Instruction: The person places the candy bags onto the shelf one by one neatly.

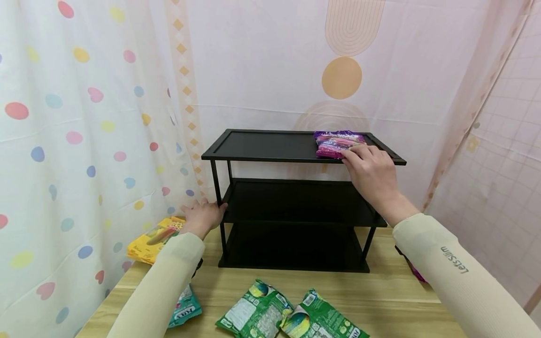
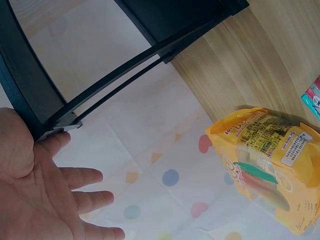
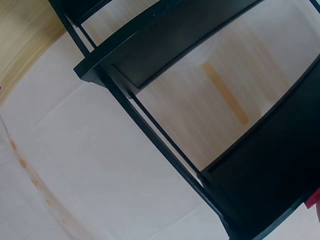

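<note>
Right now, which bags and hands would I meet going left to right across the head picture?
Yellow bag, left hand, left green bag, purple bag, right hand. I skipped others that overlap.

And here come the sleeves, folks: pale cream on both arms, a snug left sleeve (image 1: 158, 288) leading down to the bare left hand (image 1: 204, 217), its slightly loose left cuff (image 1: 186, 245) creased, with a small black piece (image 1: 197, 267) peeking out below! Over on the other side, the matching right sleeve (image 1: 486, 286) carries dark grey lettering (image 1: 454, 259), looks like "LetsSlim", running lengthwise, before a wrinkled right cuff (image 1: 407, 230) meets the bare right hand (image 1: 373, 176).
</note>
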`<state>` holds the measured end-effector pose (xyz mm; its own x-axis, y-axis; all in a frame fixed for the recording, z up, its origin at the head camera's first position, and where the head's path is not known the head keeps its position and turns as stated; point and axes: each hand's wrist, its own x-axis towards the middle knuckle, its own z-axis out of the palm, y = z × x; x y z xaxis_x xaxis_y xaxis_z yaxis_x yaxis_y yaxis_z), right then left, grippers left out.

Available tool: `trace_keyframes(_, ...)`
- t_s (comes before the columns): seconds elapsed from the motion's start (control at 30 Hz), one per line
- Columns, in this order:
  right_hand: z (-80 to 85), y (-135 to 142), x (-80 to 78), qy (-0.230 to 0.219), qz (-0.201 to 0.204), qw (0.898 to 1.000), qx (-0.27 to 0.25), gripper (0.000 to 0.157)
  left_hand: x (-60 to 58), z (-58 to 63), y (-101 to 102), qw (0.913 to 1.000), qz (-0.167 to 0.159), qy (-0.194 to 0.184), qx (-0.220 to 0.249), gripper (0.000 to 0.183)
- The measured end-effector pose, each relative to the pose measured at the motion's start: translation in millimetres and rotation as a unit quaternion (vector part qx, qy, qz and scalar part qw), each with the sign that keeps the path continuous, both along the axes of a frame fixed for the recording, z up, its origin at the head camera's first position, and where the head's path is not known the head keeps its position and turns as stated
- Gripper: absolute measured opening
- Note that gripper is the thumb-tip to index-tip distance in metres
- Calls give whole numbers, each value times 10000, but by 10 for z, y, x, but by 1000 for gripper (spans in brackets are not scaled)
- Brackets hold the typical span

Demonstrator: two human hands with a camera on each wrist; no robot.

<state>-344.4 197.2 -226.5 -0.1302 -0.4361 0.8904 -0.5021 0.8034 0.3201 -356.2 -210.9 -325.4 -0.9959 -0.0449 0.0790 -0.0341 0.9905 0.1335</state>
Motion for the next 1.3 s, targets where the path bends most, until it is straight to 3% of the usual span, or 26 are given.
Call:
trace_keyframes(0.57, -16, -27, -21, -106, -154, 9997, 165, 16, -3, -3, 0, 10000, 56, -20, 37, 59)
trace_keyframes(1.3, -63, -65, -32, -695, -553, 9955, 335, 36, -6, 7, 3, 10000, -20, -52, 2, 60)
